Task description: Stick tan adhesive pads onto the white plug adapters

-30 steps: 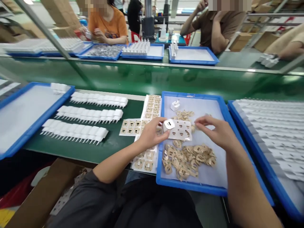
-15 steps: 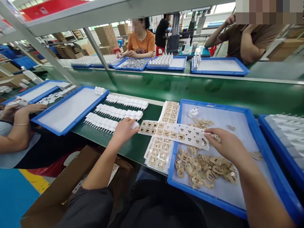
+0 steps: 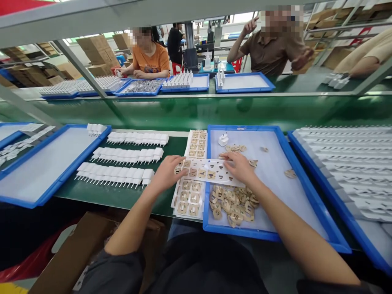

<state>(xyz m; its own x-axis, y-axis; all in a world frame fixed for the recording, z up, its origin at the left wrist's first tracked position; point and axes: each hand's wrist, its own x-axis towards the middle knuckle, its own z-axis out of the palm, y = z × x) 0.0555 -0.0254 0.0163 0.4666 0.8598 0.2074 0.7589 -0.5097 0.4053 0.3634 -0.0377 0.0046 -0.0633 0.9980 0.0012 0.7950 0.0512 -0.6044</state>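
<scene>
A partly emptied sheet of tan adhesive pads (image 3: 211,174) lies across a stack of fuller sheets (image 3: 188,204) and the rim of a blue tray (image 3: 241,234). My left hand (image 3: 167,173) is closed on the sheet's left end, with thumb and fingers along its edges. At the upper right part of the sheet, my right hand (image 3: 241,167) has thumb and forefinger closed on it; any loose pad in those fingers is hidden. Tan pads (image 3: 234,204) lie heaped in the tray below the sheet. A white plug housing (image 3: 223,139) sits near the tray's back left.
Three rows of white plug housings (image 3: 113,173) stand left of my left hand. Beyond them is a blue tray (image 3: 61,153) with a few housings. Another tray of white parts (image 3: 346,171) borders the right side. Co-workers sit across the green divider (image 3: 171,110).
My left hand has moved from the white housing at a row's end onto the sheet's left end. My right hand has shifted left along the sheet. The head view has turned right.
</scene>
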